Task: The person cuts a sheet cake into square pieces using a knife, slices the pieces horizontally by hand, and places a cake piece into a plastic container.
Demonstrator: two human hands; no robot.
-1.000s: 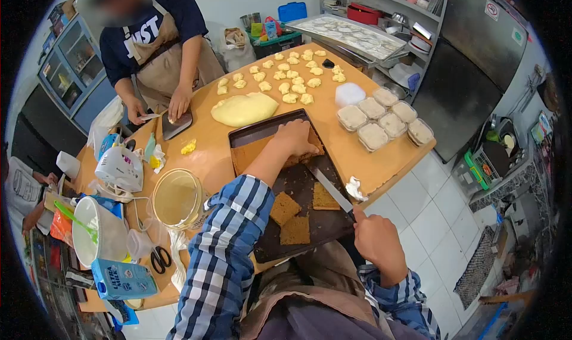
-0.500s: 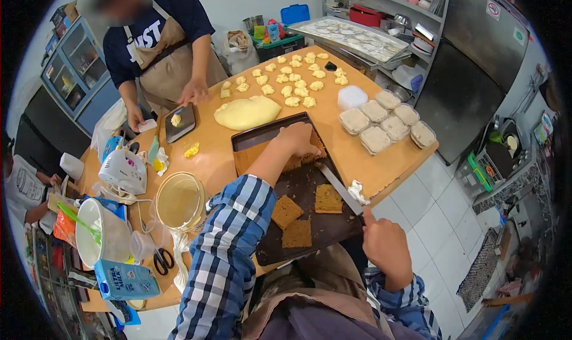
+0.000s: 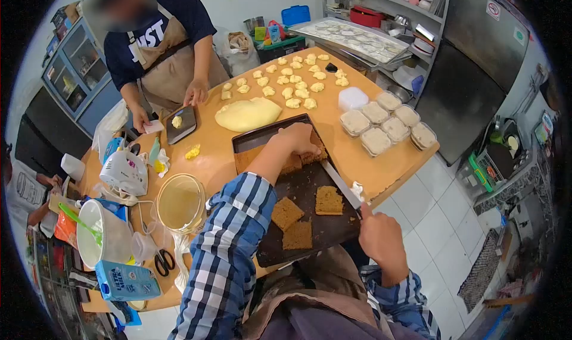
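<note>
Brown sponge cake (image 3: 245,159) lies at the far side of a dark baking tray (image 3: 271,253). My left hand (image 3: 296,139) is closed over the cake's right end, its fingers partly hidden. In my right hand (image 3: 383,240), at the tray's right edge, is the handle of a long knife (image 3: 341,184). The blade slants up and left over the tray, its tip close to the cake beneath my left fingers; I cannot tell whether they touch. Three cut cake pieces (image 3: 328,200) lie nearer to me in the tray, among crumbs.
A large dough mound (image 3: 249,114) and several small dough lumps (image 3: 287,93) sit beyond the tray. Filled plastic tubs (image 3: 394,129) stand right. A co-worker's hands are by a scale (image 3: 182,125). Left are a mixer (image 3: 124,170), bowl (image 3: 101,233), scissors (image 3: 163,261) and milk carton (image 3: 127,279).
The knife has shifted slightly, its tip a little farther from me by the cake. My left hand stays almost still. The co-worker's hand has moved down to the scale.
</note>
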